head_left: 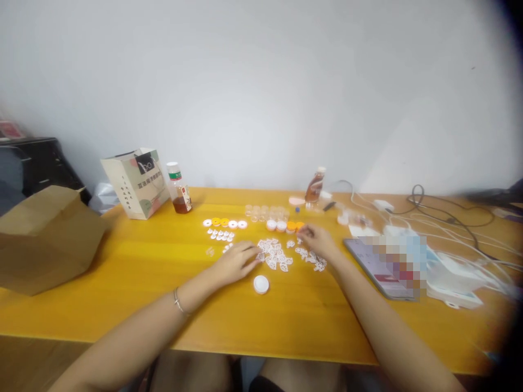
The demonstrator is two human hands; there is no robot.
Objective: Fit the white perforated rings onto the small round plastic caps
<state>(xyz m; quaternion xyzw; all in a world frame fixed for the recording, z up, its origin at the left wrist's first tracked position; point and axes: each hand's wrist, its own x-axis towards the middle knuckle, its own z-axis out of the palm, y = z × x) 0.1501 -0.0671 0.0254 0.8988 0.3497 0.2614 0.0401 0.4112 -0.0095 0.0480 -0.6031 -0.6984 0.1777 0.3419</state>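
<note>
Reaching over the worktop (314, 326), the left hand (236, 263), loosely spread, borders the white leaf-shaped cutouts (273, 253) lying between both hands; the right hand (320, 243) curls beside the orange discs (291, 225), and whether it grips anything cannot be told.

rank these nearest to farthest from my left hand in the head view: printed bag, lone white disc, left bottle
1. Lone white disc: just right of the left hand, nearer the camera.
2. Left bottle: beyond the hand, to its left.
3. Printed bag: farther left, past the bottle.
</note>
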